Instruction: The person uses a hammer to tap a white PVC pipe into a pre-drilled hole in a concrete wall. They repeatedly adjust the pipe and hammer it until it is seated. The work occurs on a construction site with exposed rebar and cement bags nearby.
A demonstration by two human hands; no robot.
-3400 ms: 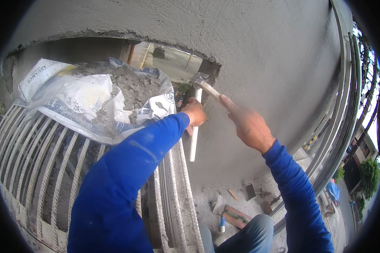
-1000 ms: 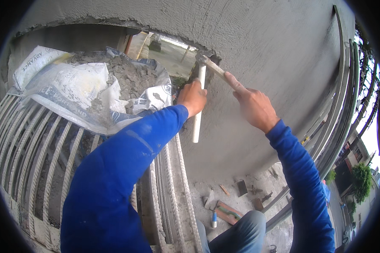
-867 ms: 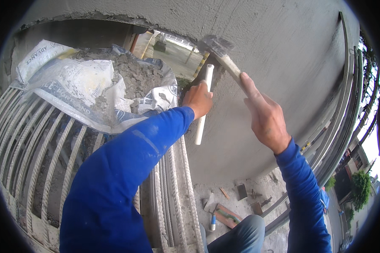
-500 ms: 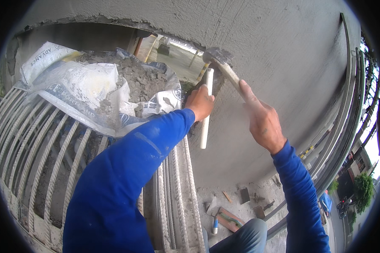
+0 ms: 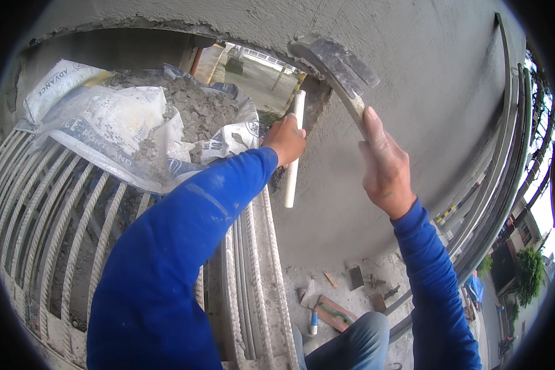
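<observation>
My right hand (image 5: 385, 169) grips the light handle of a claw hammer (image 5: 338, 65), raised in front of the grey plastered wall. Cement grime coats the hammer's metal head. Left of it, my left hand (image 5: 285, 140) is closed around a white pipe-like rod (image 5: 292, 185), held nearly upright at the edge of the wall opening. The hammer head is above and right of the rod's top end, apart from it. Fingers of my left hand partly cover the rod's middle. Beside that hand lies a torn cement bag (image 5: 123, 120) with grey mortar rubble (image 5: 206, 111) on it.
Ribbed steel bars (image 5: 83, 234) run below the bag, more (image 5: 262, 277) beside my left arm. On the floor lie a trowel (image 5: 310, 296), a wooden float (image 5: 334, 313) and a blue-handled tool (image 5: 314, 322). Long curved rails (image 5: 505, 166) stand right of the plastered wall (image 5: 425, 92).
The hammer head has moved back from near the rod's top end and tilted, so its claw now shows. My left hand and the rod appear slightly farther left and higher.
</observation>
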